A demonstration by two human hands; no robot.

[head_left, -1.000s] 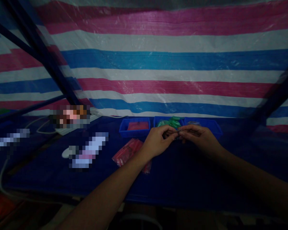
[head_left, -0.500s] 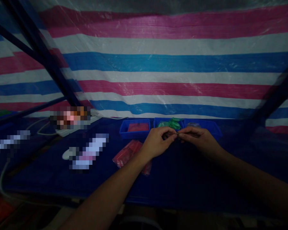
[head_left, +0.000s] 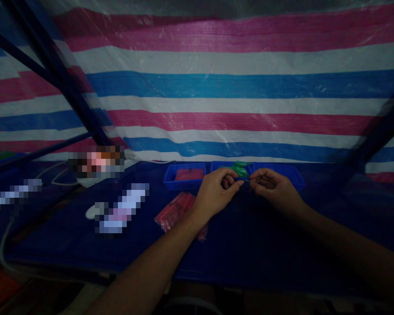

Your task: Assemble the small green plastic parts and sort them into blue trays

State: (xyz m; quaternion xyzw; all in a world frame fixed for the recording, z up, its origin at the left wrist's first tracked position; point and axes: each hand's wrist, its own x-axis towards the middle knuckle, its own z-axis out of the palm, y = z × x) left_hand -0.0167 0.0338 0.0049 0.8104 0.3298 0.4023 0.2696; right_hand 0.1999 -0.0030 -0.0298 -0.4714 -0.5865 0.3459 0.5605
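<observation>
My left hand (head_left: 217, 187) and my right hand (head_left: 276, 187) face each other over the blue table, thumbs and fingertips pinched. A short thin thing (head_left: 247, 180) spans the small gap between their fingertips, too small and dark to name. Just behind my hands stands a blue bin (head_left: 212, 165) with crumpled green plastic (head_left: 239, 168) in it. The blue bin to its right (head_left: 293, 173) is partly hidden by my right hand. Pink plastic bags (head_left: 175, 210) lie on the table, partly under my left forearm.
Another blue bin (head_left: 167, 180), left of the middle one, holds a flat pink packet (head_left: 189, 174). Farther left are a white round object (head_left: 93, 211), a blurred-out strip and a white power strip (head_left: 85, 180) with cables. Blue frame bars and a striped sheet (head_left: 216, 85) close off the back.
My fingertips have moved slightly apart, my right hand shifting a little to the right, and the thin thing shows between them. The rest looks the same.
</observation>
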